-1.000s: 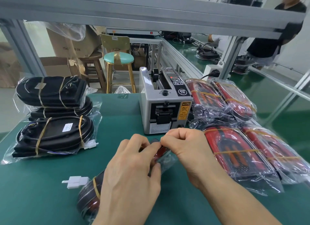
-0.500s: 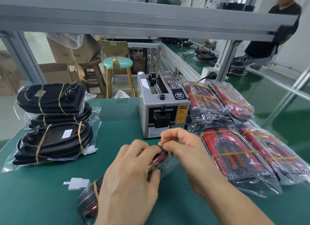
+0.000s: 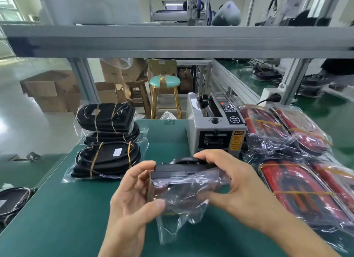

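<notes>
Head view: black part (image 3: 180,171) in its clear bag (image 3: 183,205), held above the table (image 3: 76,208), tape machine (image 3: 216,134) at 12 o'clock. Left hand (image 3: 132,195) clamps its 9 o'clock end, right hand (image 3: 235,182) its 3 o'clock end. I judge it stiff and light, the film slippery: grip the hard edges.

Single view, head-worn, wide-angle. Faces forward and down over the green table (image 3: 57,208). Very near: left hand (image 3: 130,203), right hand (image 3: 243,191) and the bagged part (image 3: 178,172) between them fill the lower centre, just under the lens. Grey machine (image 3: 214,130) straight ahead, near; shelf beam (image 3: 172,43) crosses the upper frame; stool (image 3: 164,82) beyond
</notes>
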Demonstrator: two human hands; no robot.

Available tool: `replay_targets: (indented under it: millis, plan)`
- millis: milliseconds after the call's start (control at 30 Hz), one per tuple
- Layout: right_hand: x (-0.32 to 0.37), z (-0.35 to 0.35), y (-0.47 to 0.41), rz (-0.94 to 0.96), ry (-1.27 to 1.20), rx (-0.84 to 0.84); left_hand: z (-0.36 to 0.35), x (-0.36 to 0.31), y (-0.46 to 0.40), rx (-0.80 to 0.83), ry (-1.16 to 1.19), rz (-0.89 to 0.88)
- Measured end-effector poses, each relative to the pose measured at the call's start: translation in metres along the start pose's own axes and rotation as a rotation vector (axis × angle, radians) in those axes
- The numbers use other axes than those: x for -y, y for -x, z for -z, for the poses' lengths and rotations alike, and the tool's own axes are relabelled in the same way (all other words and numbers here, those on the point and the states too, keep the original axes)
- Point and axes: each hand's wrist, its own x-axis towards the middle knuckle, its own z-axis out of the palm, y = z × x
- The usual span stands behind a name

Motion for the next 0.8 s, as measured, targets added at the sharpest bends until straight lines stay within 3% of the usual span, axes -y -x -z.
replay_targets:
  millis: [133,267,333,500,633,700,767,800]
  plan:
    - [0.009,-0.009,-0.003,0.110,0.140,-0.008,-0.008,-0.008,-0.003,-0.017,-0.101,0.046]
    - [0.012,-0.013,-0.005,0.177,0.089,-0.047,-0.012,-0.009,-0.005,-0.079,-0.162,0.042]
    - [0.016,-0.014,-0.005,0.253,0.099,-0.139,-0.012,-0.011,-0.009,-0.073,-0.161,0.033]
    - [0.013,-0.027,0.003,0.581,0.558,-0.510,-0.011,-0.008,-0.016,-0.055,-0.131,0.060]
    - [0.011,-0.043,0.014,0.607,0.694,-0.560,-0.003,-0.008,-0.019,-0.036,-0.118,0.099]
    - [0.012,-0.039,0.019,0.546,0.607,-0.427,0.000,-0.008,-0.022,-0.053,-0.156,0.072]
    - [0.014,-0.026,0.021,0.406,0.236,-0.273,0.002,-0.007,-0.024,-0.035,-0.195,0.026]
    - [0.014,-0.018,0.018,0.327,0.094,-0.312,0.001,-0.005,-0.025,-0.025,-0.216,-0.001]
